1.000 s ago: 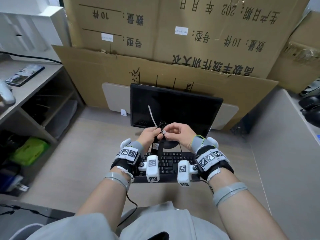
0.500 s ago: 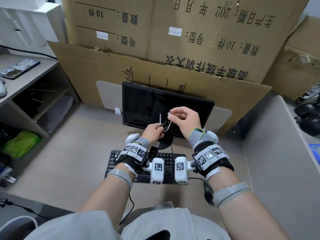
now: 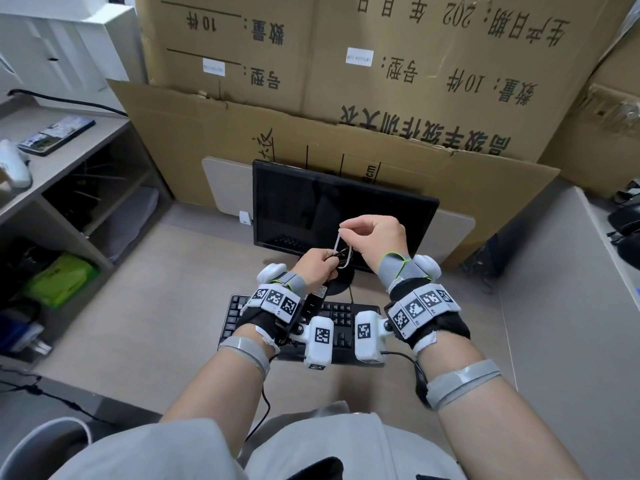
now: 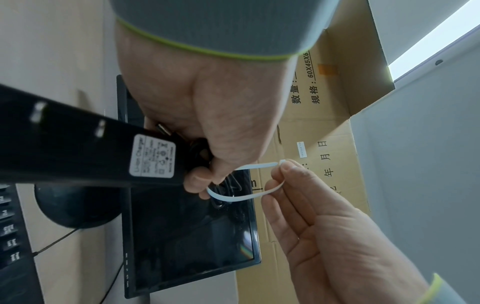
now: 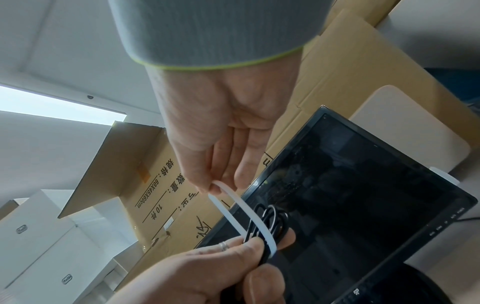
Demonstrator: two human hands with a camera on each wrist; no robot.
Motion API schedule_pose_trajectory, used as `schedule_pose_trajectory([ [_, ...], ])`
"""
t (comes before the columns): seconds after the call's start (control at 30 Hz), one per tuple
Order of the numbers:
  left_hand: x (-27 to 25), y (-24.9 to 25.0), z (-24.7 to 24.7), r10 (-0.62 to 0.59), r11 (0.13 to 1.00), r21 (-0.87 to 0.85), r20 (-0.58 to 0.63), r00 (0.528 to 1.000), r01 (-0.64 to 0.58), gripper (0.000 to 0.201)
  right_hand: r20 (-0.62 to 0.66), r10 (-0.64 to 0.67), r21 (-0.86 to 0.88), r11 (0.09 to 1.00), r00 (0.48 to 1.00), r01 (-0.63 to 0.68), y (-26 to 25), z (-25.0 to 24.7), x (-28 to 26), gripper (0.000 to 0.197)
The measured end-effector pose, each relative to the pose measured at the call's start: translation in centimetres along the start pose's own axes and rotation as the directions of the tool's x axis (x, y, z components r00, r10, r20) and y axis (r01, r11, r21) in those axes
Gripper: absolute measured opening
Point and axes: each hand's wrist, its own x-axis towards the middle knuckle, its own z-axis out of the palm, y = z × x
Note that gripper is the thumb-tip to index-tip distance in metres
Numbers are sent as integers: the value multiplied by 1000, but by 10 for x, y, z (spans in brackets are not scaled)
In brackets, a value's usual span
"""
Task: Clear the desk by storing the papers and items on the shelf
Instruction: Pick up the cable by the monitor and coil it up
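Note:
My left hand (image 3: 328, 261) grips a coiled black cable (image 3: 343, 257) in front of the monitor, and a black charger brick (image 3: 313, 302) hangs below the fist. A white cable tie (image 3: 338, 244) is looped round the coil. My right hand (image 3: 343, 234) pinches the top of the tie just above. In the left wrist view the charger (image 4: 78, 148) with its white label crosses the frame, and the tie (image 4: 233, 198) runs from my left hand (image 4: 205, 176) to my right hand (image 4: 283, 170). The right wrist view has the tie (image 5: 239, 203) round the cable loops (image 5: 270, 218), between my right hand (image 5: 221, 185) and left hand (image 5: 249, 251).
A black monitor (image 3: 381, 209) and keyboard (image 3: 341, 318) sit on the desk under my hands. An open shelf unit (image 3: 69, 157) stands at the left, with a phone-like device on top and a green pack below. Large cardboard boxes (image 3: 381, 98) fill the back. A grey partition (image 3: 561, 306) borders the right.
The tie stood up straight a second ago; now it forms a loop round the coil. My right hand has risen with the tie's end, and both hands have lifted off the keyboard toward the monitor.

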Motion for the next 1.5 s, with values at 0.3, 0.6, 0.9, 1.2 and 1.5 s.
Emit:
schedule_pose_trajectory([
  [0.3,-1,-6,-11,-1,990,140,-9,1000,2,32,38,54,-54,997,998,-52,-9,9,0,5],
  [0.6,4,-6,-20,8,989,149,-26,1000,-4,32,69,180,-113,979,981,-172,-1,17,0,8],
  [0.9,8,1,-23,-9,981,193,-69,998,22,33,-28,107,216,971,994,-98,-9,10,-1,7],
  [1.2,11,4,-20,-31,972,231,-76,997,48,29,-19,141,181,974,990,-136,-6,10,2,6],
  [1.5,10,3,-20,-40,956,288,-78,996,61,24,2,137,158,978,991,-136,-7,12,4,6],
])
